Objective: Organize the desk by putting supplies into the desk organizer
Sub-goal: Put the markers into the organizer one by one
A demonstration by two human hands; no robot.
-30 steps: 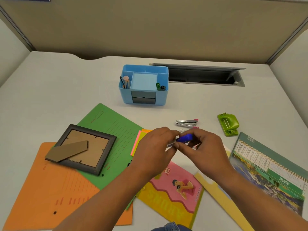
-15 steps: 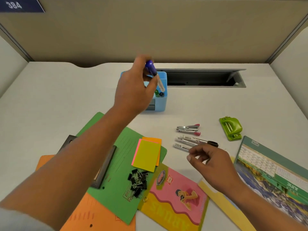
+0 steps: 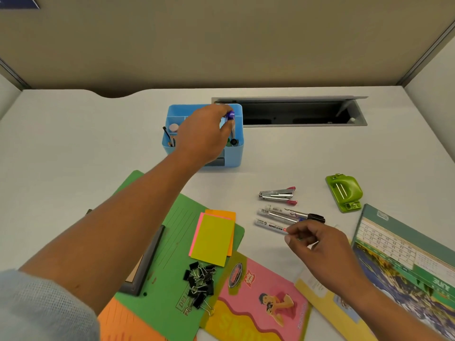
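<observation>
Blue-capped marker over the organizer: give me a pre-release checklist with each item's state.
1. Left hand pinches the blue-capped marker: ok.
2. Marker tip is down inside the right compartment of the blue organizer: ok.
3. Compartment has room beside the pens already there: cannot tell, the hand covers much of it.
4. Organizer sits flat on the desk: ok.
5. Right hand has hold of the next whiteboard marker: not ok, its curled fingers are at the marker's end with no grip visible.

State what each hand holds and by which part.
Left hand: blue-capped marker, held near its cap end over the desk organizer. Right hand: nothing held, fingers beside the whiteboard markers.
</observation>
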